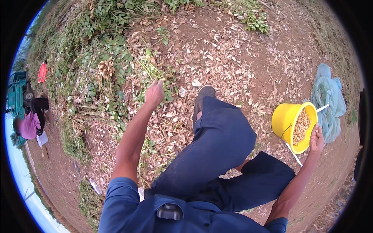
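My left hand reaches down to the ground with its fingers closed, at the base of some green peanut stems. Whatever its fingertips hold is too small to make out. On the right, my right hand is closed on the rim of a yellow bucket. The bucket looks tilted toward me, and many unshelled peanuts lie inside it. A cluster of peanuts still on its plant rests beyond my left hand, to the left.
Pulled peanut plants are heaped along the left and far side. Dry leaves litter the soil. A blue-green mesh sack lies beside the bucket. Far left are a person in purple, a red basin and a green vehicle.
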A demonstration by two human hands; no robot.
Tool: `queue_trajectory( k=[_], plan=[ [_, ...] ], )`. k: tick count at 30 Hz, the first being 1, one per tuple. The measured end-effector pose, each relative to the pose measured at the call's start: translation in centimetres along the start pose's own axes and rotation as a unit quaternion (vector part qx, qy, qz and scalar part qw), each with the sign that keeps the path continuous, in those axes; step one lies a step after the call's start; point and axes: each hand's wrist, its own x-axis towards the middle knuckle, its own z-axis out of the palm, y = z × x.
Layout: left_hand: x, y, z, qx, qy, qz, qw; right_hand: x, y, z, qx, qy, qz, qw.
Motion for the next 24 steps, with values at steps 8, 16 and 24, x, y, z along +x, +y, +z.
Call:
queue_trajectory(
  k=[8,16,24],
  plan=[
    [5.5,-1.1,3.0,0.116,-0.068,0.012,0.991,-2.9,1.2,4.6,-0.113,-0.025,-0.007,0.993],
    [5.5,-2.7,3.9,0.089,0.014,0.128,0.988,-2.6,2.0,6.5,-0.170,-0.044,0.000,0.985],
    [6.6,1.0,6.4,-0.093,-0.107,-0.120,0.983,-3.0,2.9,8.3,-0.194,-0.048,0.003,0.980]
  ],
)
